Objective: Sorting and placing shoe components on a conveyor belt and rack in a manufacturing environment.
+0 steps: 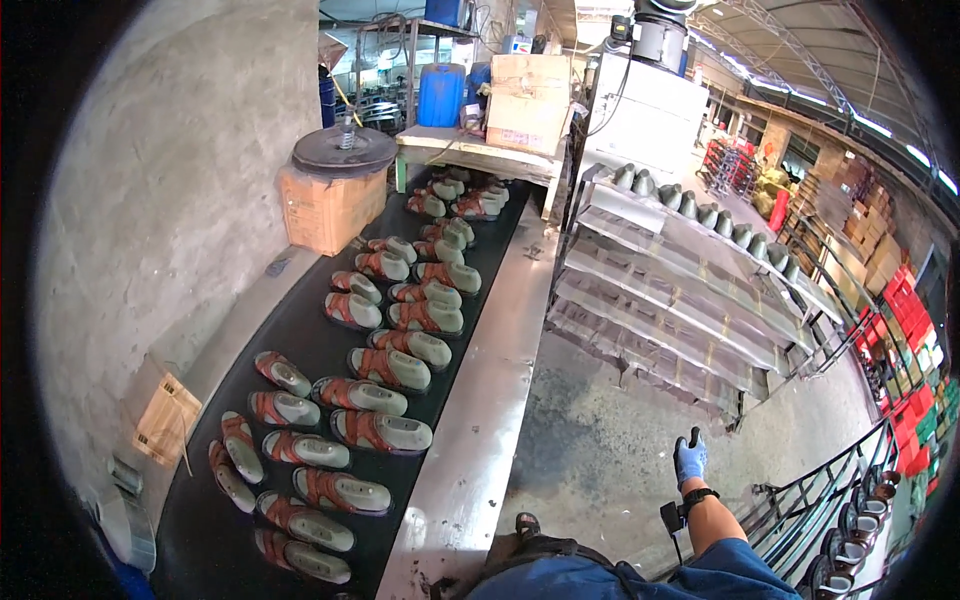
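My right hand (690,460), in a blue glove with dark fingertips, hangs over the concrete floor on the right. Two of its fingers point forward with a gap between them, and I see nothing held. My left hand is out of view. To the left, several reddish-brown sandals (382,431) with grey-green shoe lasts inside lie in uneven rows on a black conveyor belt (462,345). Nearest to my right hand is a tiered metal rack (680,340); a row of grey shoe lasts (708,216) stands along its top.
A metal ledge (470,430) borders the belt. At its far end a table (480,150) carries a cardboard box (528,100) and a blue drum (441,95). A round dark disc (344,152) rests on another carton (325,210). Lower right, a black-railed rack (855,545) holds shoes.
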The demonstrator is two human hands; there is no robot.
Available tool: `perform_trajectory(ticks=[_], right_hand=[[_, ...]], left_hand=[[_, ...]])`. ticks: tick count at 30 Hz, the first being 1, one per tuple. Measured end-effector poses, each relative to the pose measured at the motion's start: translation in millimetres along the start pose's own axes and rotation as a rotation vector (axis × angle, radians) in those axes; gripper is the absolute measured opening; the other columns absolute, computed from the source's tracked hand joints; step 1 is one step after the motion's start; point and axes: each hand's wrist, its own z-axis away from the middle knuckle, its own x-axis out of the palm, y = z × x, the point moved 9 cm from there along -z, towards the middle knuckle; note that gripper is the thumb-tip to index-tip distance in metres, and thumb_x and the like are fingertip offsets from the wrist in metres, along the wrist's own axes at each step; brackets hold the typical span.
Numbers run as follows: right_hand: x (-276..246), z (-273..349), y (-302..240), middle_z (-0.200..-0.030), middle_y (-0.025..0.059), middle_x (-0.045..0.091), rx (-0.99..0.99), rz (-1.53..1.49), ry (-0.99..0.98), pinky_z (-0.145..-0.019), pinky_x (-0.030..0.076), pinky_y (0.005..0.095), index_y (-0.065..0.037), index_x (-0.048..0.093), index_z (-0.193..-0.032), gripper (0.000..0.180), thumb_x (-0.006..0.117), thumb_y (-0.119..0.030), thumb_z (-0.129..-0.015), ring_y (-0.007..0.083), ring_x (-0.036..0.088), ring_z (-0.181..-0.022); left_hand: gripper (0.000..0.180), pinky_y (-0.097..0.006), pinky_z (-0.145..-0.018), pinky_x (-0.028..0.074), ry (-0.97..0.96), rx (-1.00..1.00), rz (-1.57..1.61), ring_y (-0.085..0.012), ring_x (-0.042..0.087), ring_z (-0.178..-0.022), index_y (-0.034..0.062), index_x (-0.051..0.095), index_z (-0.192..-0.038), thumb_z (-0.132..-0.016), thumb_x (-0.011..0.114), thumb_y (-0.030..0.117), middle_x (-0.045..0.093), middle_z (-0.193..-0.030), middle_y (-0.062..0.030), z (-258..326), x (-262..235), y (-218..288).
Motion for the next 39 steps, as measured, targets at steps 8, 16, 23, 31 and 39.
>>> perform_trajectory(ticks=[8,16,23,31,39], right_hand=[[6.1,-3.6,2.4,-0.126,0.0235,0.054,-0.023,0.038,-0.015,-0.094,0.042,0.0393,0.003,0.049,-0.128,0.054,0.058,-0.019,-0.080,0.0358,0.053,-0.116],[18.7,38.8,-58.2,-0.126,0.0159,0.055,-0.140,-0.133,-0.284,-0.087,0.044,0.0310,0.002,0.039,-0.137,0.055,0.055,-0.018,-0.088,0.0187,0.055,-0.101],[32.3,-93.9,48.2,-0.121,0.0213,0.055,-0.731,0.538,-0.140,-0.093,0.043,0.0402,0.003,0.050,-0.123,0.051,0.052,-0.035,-0.089,0.0324,0.054,-0.107],[32.8,-2.2,-43.9,-0.110,0.0191,0.061,-0.668,0.496,-0.146,-0.088,0.046,0.0395,-0.003,0.055,-0.119,0.048,0.047,-0.042,-0.093,0.0336,0.056,-0.101],[1.5,63.8,-94.7,-0.116,0.0189,0.060,-0.180,0.155,-0.178,-0.088,0.045,0.0356,0.004,0.053,-0.123,0.045,0.057,-0.021,-0.085,0.0251,0.057,-0.102]], left_hand=[[0.051,-0.039,-0.094,0.044,-0.186,-0.261,0.158,-0.0341,0.057,-0.109,-0.0040,0.043,-0.132,-0.090,0.058,0.019,0.058,-0.119,-0.0231,-39.7,-54.6,97.0],[0.052,-0.038,-0.108,0.030,-0.228,-0.206,0.377,-0.0313,0.042,-0.125,-0.0034,0.039,-0.135,-0.091,0.055,0.020,0.042,-0.138,-0.0207,-35.9,1.4,44.1],[0.057,-0.034,-0.103,0.036,-0.182,-0.301,0.390,-0.0283,0.048,-0.123,0.0018,0.041,-0.136,-0.082,0.058,0.004,0.049,-0.134,-0.0165,-66.5,-15.5,64.2],[0.057,-0.033,-0.105,0.034,-0.172,-0.336,0.512,-0.0260,0.046,-0.125,0.0008,0.040,-0.137,-0.082,0.054,-0.001,0.048,-0.136,-0.0159,-62.1,-15.9,49.8],[0.048,-0.037,-0.109,0.029,-0.198,-0.464,1.032,-0.0321,0.042,-0.127,-0.0043,0.044,-0.132,-0.088,0.059,0.008,0.042,-0.137,-0.0227,-47.8,36.2,-3.0]])
